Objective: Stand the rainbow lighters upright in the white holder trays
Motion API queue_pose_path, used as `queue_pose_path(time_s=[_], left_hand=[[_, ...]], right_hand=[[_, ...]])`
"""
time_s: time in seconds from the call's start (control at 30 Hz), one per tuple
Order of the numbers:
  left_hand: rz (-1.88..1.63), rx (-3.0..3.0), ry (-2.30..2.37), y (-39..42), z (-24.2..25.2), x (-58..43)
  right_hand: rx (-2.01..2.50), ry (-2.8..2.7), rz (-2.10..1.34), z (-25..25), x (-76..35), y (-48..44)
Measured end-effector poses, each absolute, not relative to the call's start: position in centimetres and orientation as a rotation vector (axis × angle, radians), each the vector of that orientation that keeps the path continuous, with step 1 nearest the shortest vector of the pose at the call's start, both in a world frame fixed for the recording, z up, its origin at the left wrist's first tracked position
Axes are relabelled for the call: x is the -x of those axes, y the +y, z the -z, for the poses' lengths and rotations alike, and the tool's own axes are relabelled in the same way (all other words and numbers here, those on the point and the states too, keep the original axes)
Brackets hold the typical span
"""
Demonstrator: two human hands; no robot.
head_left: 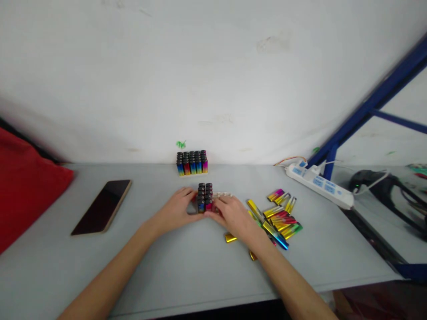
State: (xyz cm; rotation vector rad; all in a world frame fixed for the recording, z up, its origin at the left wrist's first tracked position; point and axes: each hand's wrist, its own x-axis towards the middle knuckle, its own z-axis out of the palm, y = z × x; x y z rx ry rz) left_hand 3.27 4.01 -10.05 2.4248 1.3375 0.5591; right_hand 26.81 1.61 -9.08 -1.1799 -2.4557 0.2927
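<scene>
Two upright columns of lighters with black tops stand together in the middle of the table. My left hand curves around their left side, thumb at the near corner and fingers toward the back. From the right, my right hand presses against the near right lighters with fingers closed; its fingertips are partly hidden. Behind the right fingers shows a strip of a whitish, ridged holder. To the right lies a loose pile of shiny gold-and-coloured pieces, partly covered by my right forearm.
A block of colourful lighters stands by the wall. On the left lie a phone and red cloth. A white power strip with cables, a blue metal frame and a black object occupy the right.
</scene>
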Motion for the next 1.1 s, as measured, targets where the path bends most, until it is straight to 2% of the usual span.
queue_pose_path(time_s=[0.13, 0.3, 0.47, 0.53, 0.67, 0.9, 1.1], left_hand=[[-0.574, -2.413, 1.367, 3.9, 10.0, -3.4], [-0.646, -2.390, 1.468, 3.9, 10.3, -3.9], [-0.686, -2.381, 1.484, 4.2, 10.9, -4.1], [-0.677, -2.375, 1.481, 4.3, 11.1, -4.0], [-0.668, -2.365, 1.478, 4.5, 11.2, -4.0], [-0.634, -2.358, 1.476, 4.5, 10.8, -3.8], [-0.657, -2.374, 1.458, 4.4, 10.9, -3.9]], right_hand=[[1.273, -2.242, -0.367, 7.7, -28.8, 2.1], [1.679, -1.838, -0.107, 6.5, -36.6, 3.3], [2.170, -1.614, 0.034, 8.3, -46.8, 2.5], [2.273, -1.559, -0.010, 9.2, -49.3, 1.7], [2.249, -1.562, -0.223, 10.2, -50.2, 1.0], [2.122, -1.573, -0.318, 8.8, -47.3, 1.1], [1.894, -1.660, -0.534, 8.8, -47.6, -3.6]])
